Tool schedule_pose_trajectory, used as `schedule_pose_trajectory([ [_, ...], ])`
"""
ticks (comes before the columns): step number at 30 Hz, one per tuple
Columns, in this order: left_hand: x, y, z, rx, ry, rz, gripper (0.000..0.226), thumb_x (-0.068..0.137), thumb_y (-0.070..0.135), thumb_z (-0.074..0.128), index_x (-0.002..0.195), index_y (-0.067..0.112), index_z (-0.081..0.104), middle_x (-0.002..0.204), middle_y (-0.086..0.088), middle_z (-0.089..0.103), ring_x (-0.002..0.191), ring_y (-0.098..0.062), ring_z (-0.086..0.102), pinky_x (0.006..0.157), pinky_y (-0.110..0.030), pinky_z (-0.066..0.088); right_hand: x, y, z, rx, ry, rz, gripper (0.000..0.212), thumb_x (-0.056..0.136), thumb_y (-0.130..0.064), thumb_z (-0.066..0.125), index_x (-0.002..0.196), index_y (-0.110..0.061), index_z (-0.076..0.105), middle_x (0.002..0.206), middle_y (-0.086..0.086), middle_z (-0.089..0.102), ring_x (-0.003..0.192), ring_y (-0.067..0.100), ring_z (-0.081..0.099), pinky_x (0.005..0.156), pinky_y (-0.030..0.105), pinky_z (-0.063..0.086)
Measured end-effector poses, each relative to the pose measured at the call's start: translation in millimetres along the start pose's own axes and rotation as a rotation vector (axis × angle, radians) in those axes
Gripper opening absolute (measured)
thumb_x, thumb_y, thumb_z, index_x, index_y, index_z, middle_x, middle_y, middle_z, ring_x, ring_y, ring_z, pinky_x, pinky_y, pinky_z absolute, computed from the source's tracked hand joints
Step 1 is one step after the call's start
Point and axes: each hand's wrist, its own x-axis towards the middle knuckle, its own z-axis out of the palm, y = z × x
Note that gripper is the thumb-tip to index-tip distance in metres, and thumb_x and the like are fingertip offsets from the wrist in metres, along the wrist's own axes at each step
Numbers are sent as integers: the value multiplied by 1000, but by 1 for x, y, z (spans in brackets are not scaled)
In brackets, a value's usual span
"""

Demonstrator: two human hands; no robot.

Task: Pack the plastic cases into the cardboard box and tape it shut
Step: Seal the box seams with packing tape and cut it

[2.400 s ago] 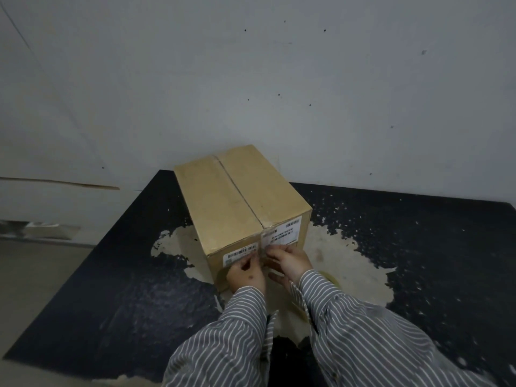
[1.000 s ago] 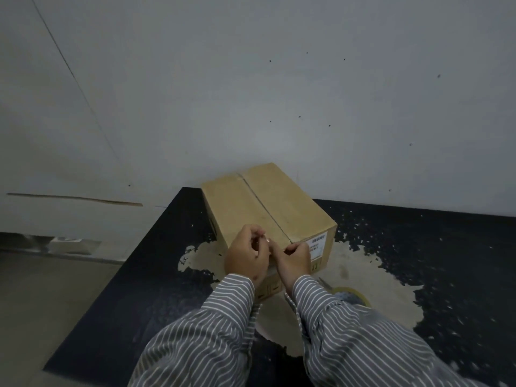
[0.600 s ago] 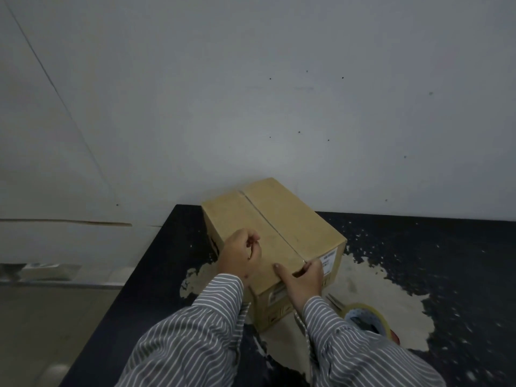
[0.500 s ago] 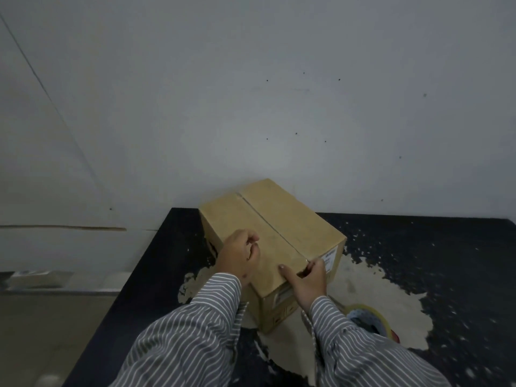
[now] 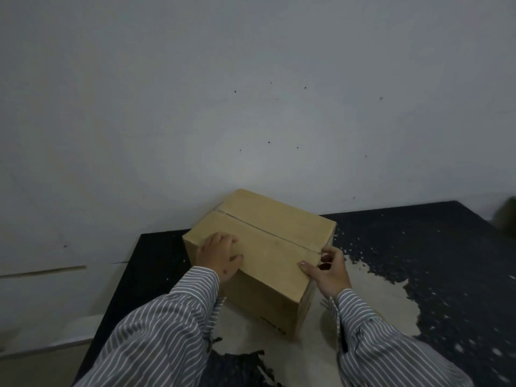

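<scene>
The box (image 5: 262, 255) sits on the table (image 5: 418, 247), with its far end near the wall (image 5: 251, 107) at 12 o'clock. The box is closed, and the two top flaps meet in a line that runs from 10 o'clock to 4 o'clock. The left hand (image 5: 216, 256) rests on top of the box, at its 9 o'clock side. The right hand (image 5: 329, 272) is at the 3 o'clock end, where the line stops, with its thumb on top and its fingers down over the edge. Both sleeves (image 5: 173, 325) come in from 6 o'clock.
</scene>
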Motion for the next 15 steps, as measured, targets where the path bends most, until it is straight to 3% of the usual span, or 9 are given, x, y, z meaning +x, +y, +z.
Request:
schedule_pose_trajectory([
  [2,10,-8,-5,12,-30,-54,52,87,41,53,133,22,37,142,-2,35,133,-24,30,109,-44,28,-3,1,3,-31,71,-33,60,72,-14,78,119,-20,41,114,9,49,104,27,54,90,46,52],
  [6,34,-27,-15,-23,-106,-205,84,77,54,59,142,19,19,148,-9,22,137,-33,20,109,-49,27,-12,1,10,-49,156,-66,60,78,-17,73,130,-13,43,126,5,48,108,23,51,93,44,49],
  [10,48,-43,-20,-160,-124,-300,112,62,60,73,144,14,13,144,-17,27,131,-40,31,108,-50,32,-14,0,12,-64,151,-66,57,83,-19,68,135,-16,44,132,6,51,114,25,52,96,46,48],
  [15,48,-55,-23,-117,-162,-348,131,42,79,69,144,21,11,145,-14,34,130,-40,33,104,-55,34,-13,-4,8,-61,114,-20,61,86,-18,63,142,-20,38,136,7,51,120,27,51,99,48,46],
])
